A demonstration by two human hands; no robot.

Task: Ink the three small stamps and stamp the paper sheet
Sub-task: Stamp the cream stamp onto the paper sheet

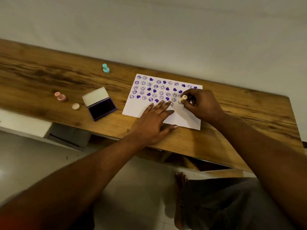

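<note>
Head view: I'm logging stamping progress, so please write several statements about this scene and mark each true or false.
1. The right hand holds a small cream plastic stamp over the white paper sheet. True.
2. The left hand holds the small pink plastic stamp. False: it lies flat on the sheet, and the pink stamp stands alone on the wooden table.
3. The purple ink pad is shut. False: its lid is open.
4. The small teal plastic stamp stands beyond the ink pad. True.
</note>
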